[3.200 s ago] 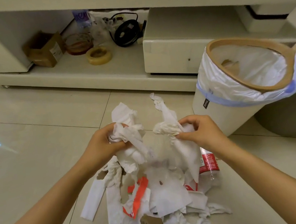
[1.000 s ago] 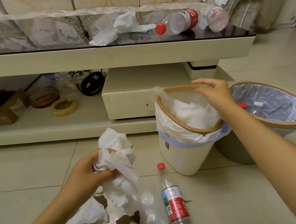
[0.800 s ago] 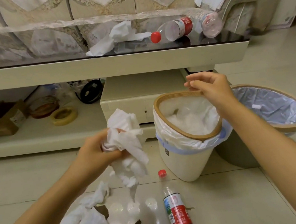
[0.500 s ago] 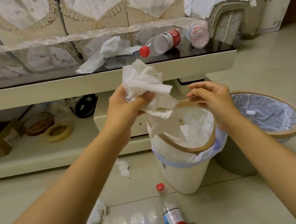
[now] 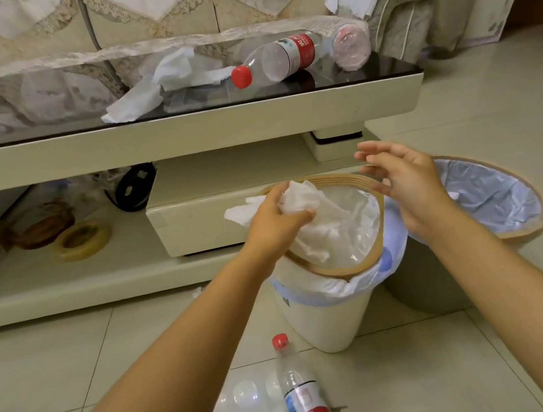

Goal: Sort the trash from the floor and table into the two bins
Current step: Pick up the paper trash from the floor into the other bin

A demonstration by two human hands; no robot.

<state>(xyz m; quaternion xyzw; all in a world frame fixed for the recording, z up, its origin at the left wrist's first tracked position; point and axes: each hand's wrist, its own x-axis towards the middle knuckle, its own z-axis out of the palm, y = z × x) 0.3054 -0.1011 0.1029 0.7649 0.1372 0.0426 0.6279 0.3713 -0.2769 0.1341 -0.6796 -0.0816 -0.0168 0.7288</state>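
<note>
Tissue wad [image 5: 300, 198] gripped in left hand [image 5: 274, 228] over cream bin [image 5: 326, 319] rim, right hand [image 5: 402, 185] empty, fingers loosely spread, possibly just above rim, plastic bottle [image 5: 304, 398] on floor.

head cam, single view | worn on person's head, faces forward and down | both forearms enter from bottom edge, near lens | cream bin [image 5: 326, 316] centre frame, close; grey bin [image 5: 422, 289] just beside it at right | glass-topped bench [image 5: 184, 131] across upper frame, farther off | wide-angle, edges curve | tiled floor [image 5: 42, 367] fills lower frame
</note>
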